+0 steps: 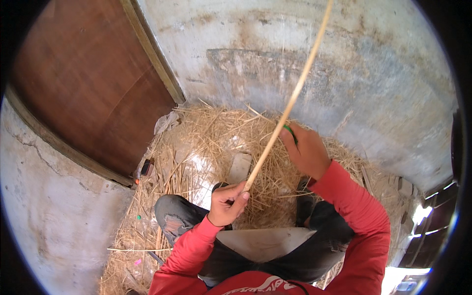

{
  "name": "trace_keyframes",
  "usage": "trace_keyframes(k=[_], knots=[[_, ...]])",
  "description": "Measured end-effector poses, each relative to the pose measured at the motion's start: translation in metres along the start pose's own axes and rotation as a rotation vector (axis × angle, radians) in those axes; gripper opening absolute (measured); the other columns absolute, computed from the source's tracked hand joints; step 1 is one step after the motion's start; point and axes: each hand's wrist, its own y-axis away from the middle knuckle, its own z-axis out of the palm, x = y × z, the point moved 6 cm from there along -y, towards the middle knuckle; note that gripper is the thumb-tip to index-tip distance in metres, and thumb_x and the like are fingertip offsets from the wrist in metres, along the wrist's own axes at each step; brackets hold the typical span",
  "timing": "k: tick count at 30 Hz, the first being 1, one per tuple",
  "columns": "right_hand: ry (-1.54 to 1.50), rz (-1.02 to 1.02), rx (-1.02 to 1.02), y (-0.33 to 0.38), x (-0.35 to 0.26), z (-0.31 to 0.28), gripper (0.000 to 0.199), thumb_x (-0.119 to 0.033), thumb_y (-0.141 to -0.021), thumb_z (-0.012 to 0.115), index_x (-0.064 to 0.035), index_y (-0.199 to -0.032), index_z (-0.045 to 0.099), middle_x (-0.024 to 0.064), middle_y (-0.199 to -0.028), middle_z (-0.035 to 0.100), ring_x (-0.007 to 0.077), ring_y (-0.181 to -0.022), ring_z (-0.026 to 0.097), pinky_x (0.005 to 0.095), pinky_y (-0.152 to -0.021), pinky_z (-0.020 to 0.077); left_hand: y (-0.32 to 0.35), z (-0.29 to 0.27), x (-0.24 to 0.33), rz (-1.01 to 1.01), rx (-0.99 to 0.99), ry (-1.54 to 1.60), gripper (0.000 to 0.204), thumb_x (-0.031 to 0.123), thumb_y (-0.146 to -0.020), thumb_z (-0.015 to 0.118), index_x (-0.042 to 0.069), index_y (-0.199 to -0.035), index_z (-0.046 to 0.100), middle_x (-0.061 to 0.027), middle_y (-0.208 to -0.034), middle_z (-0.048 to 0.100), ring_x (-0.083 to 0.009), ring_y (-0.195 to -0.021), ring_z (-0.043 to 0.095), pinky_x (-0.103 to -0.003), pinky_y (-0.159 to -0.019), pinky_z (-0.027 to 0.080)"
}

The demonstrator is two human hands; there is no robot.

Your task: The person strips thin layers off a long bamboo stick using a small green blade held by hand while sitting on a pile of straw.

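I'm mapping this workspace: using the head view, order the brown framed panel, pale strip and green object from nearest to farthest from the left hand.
1. Pale strip: held in the left hand.
2. Green object: up and right, at the right hand.
3. Brown framed panel: upper left.

2 hands, 2 red sleeves and 1 pale strip show.

Smooth wooden strip, rough plaster wall
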Motion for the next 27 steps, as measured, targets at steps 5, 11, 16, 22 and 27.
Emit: trace_keyframes(k=[5, 11, 16, 22, 27], knots=[[0.047, -0.150, -0.049, 0.038, -0.020, 0.008, 0.041, -0.046, -0.101, 0.056, -0.0072, -0.088, 0.061, 0.0161, -0.057, 0.059, 0.0378, -0.052, 0.062, 0.0485, -0.049, 0.0481, -0.004, 0.001, -0.005, -0.082, 0.052, 0.069, 0.034, 0.005, -0.104, 0.059, 0.003, -0.138, 0.063, 0.0002, -0.072, 0.060, -0.0043, -0.047, 0.046, -0.023, -0.042, 0.036], [0.194, -0.174, -0.196, 0.065, -0.027, 0.047, 0.038, -0.044, -0.100, 0.059, -0.0069, -0.094, 0.062, 0.0169, -0.059, 0.061, 0.0386, -0.051, 0.063, 0.0498, -0.048, 0.0471, -0.002, 0.016, -0.016, -0.147, 0.045, -0.008, 0.032, 0.009, -0.105, 0.058, 0.000, -0.136, 0.063, 0.0027, -0.065, 0.055, -0.0038, -0.046, 0.044, -0.023, -0.042, 0.034], [0.086, -0.050, 0.007, 0.015, 0.014, 0.009, 0.039, -0.046, -0.101, 0.057, -0.0069, -0.099, 0.064, 0.0177, -0.060, 0.061, 0.0401, -0.053, 0.064, 0.0508, -0.049, 0.0489, 0.005, 0.016, -0.015, -0.211, 0.004, -0.021, 0.033, 0.010, -0.105, 0.058, -0.002, -0.135, 0.063, 0.0031, -0.065, 0.054, -0.0031, -0.048, 0.045, -0.023, -0.044, 0.035], [0.177, -0.179, -0.286, 0.060, -0.019, 0.051, 0.040, -0.046, -0.102, 0.055, -0.0074, -0.101, 0.066, 0.0191, -0.061, 0.061, 0.0411, -0.055, 0.063, 0.0516, -0.051, 0.0486, 0.008, 0.010, -0.020, -0.180, 0.019, -0.009, 0.032, 0.009, -0.105, 0.059, -0.004, -0.134, 0.064, 0.0034, -0.065, 0.053, -0.0026, -0.049, 0.044, -0.022, -0.046, 0.034], [0.118, -0.124, -0.064, 0.030, 0.002, 0.028, 0.041, -0.046, -0.103, 0.056, -0.0058, -0.094, 0.063, 0.0195, -0.059, 0.059, 0.0420, -0.054, 0.061, 0.0522, -0.051, 0.0466, 0.010, 0.007, -0.020, -0.155, 0.020, -0.095, 0.032, 0.011, -0.105, 0.060, -0.005, -0.132, 0.064, 0.0036, -0.064, 0.051, -0.0028, -0.049, 0.043, -0.023, -0.046, 0.033]])
